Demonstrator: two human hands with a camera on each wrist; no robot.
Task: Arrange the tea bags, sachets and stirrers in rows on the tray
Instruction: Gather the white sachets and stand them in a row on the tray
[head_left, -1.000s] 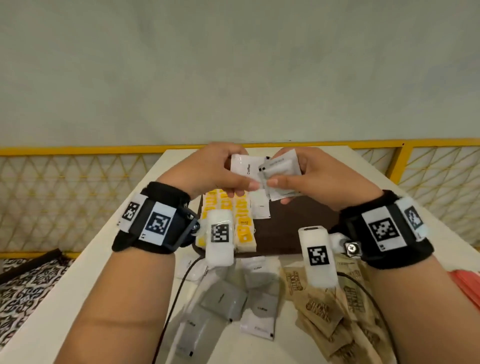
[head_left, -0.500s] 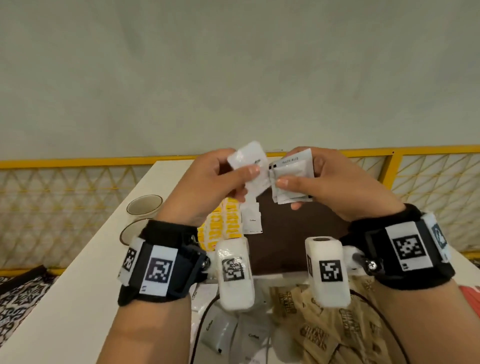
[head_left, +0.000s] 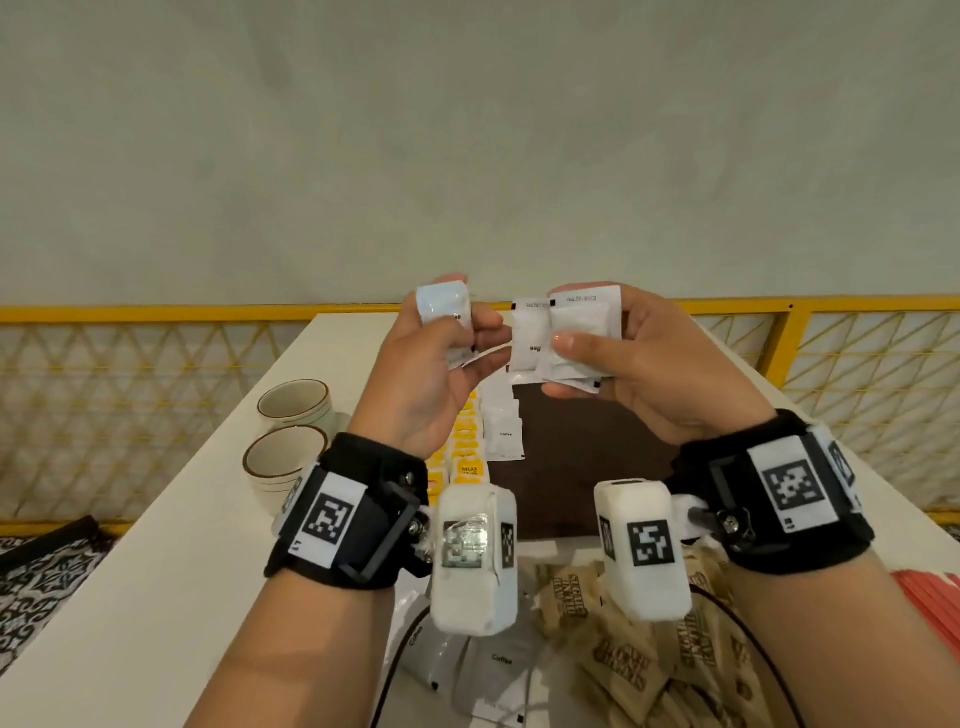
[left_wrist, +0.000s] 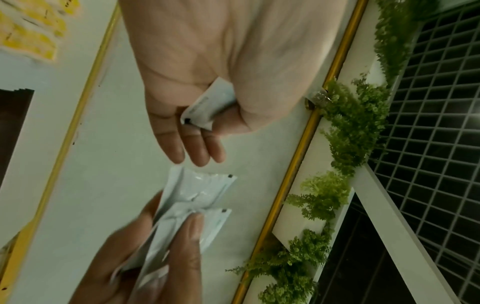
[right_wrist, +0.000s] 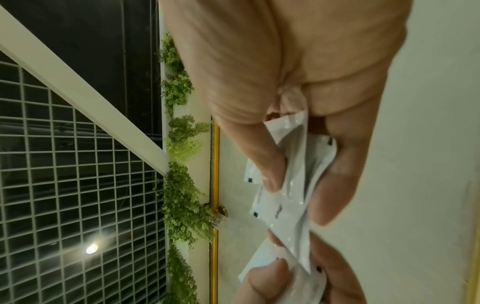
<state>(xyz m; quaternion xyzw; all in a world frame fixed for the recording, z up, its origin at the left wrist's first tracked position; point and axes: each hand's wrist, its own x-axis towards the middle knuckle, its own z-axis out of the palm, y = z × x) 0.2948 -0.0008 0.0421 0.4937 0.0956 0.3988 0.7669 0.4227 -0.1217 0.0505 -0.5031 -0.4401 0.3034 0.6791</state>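
Head view: my left hand pinches one white sachet; my right hand is clamped on a loose fan of sachets, above the tray. Those could slip and scatter its rows.

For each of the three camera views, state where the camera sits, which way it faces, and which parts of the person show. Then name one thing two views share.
Head: worn on the head, facing forward and down at the tray; both forearms, left hand, right hand.
Left wrist: looks along the left hand toward the wall.
Right wrist: looks along the right hand.
Shared: white sachets appear in all views.
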